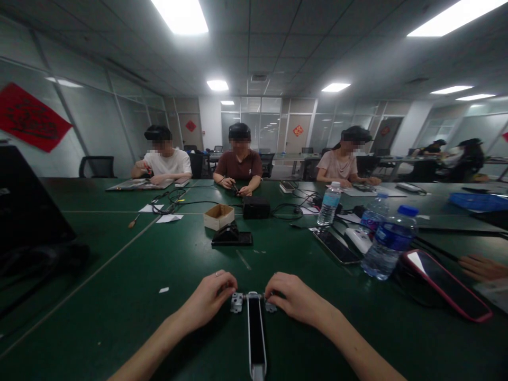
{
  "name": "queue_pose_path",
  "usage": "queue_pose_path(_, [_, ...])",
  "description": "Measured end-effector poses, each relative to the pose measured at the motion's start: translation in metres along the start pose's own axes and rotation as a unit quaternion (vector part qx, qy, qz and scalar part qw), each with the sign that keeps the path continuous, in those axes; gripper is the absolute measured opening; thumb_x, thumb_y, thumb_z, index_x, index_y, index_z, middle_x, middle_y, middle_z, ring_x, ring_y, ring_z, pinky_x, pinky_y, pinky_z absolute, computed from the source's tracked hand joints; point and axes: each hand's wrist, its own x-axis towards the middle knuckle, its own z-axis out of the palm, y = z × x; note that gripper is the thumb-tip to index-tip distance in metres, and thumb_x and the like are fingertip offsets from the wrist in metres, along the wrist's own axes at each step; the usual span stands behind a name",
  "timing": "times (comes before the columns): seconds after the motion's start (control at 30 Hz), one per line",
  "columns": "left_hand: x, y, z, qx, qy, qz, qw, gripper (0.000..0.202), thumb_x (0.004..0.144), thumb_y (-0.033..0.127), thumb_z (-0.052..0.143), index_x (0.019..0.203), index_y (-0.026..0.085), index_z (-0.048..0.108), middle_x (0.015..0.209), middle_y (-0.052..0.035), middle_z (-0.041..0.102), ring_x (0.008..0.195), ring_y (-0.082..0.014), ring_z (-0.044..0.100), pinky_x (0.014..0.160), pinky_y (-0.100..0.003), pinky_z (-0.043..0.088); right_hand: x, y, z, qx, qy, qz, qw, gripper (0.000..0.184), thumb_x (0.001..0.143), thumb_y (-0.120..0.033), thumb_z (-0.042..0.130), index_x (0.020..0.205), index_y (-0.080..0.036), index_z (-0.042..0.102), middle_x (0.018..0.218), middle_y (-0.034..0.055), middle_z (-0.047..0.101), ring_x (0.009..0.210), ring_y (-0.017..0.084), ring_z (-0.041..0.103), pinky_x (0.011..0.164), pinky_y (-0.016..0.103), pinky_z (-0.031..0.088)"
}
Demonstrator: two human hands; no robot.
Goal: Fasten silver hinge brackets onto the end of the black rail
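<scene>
A long narrow device (256, 330) with a black top and pale metallic edges lies on the table in front of me, pointing away. At its far end a small silver metal bracket sticks out on each side. My left hand (216, 295) is closed, its thumb and fingertips at the upper edge of the left bracket (237, 302). Curled over the right bracket (271, 306), my right hand (292, 297) hides part of it with its fingers. The exact grip of the fingertips is too small to make out.
A black stand (232, 236), an open cardboard box (219, 216) and a black box (256, 207) are ahead. Rightward are water bottles (391, 243), a phone (335, 246) and a red-edged device (446, 286). A laptop (29, 206) stands left. Several people sit beyond; another person's hand (484, 267) shows right.
</scene>
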Motion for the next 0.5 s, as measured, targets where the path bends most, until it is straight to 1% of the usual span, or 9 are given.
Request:
queue_pose_path(0.1, [0.000,0.000,0.008,-0.013,0.006,0.015,1.000,0.014,0.093,0.019,0.045,0.089,0.018,0.059,0.088,-0.0015,0.060,0.079,-0.0157,0.056,0.071,-0.024,0.042,0.000,0.003,0.002,-0.001,0.005,-0.004,1.000,0.013,0.088,-0.016,0.056,0.094,-0.018,0.067,0.097,0.0034,0.065,0.092,0.017,0.058,0.081,0.027,0.045])
queue_pose_path(0.27, [0.001,-0.001,0.015,-0.025,0.011,0.012,1.000,0.014,0.091,0.017,0.045,0.087,0.018,0.058,0.085,-0.0013,0.060,0.077,-0.0155,0.057,0.069,-0.023,0.042,0.002,0.008,0.007,-0.008,0.013,-0.010,1.000,0.012,0.087,-0.017,0.058,0.094,-0.019,0.067,0.096,0.0037,0.065,0.090,0.017,0.059,0.081,0.028,0.045])
queue_pose_path(0.5, [0.002,-0.009,0.024,-0.030,0.027,0.024,0.999,0.015,0.092,0.016,0.045,0.090,0.019,0.059,0.087,-0.0013,0.061,0.077,-0.0153,0.056,0.068,-0.022,0.042,0.002,0.009,0.007,-0.003,0.013,-0.017,1.000,0.012,0.088,-0.018,0.056,0.095,-0.019,0.066,0.097,0.0029,0.065,0.091,0.016,0.058,0.080,0.027,0.045])
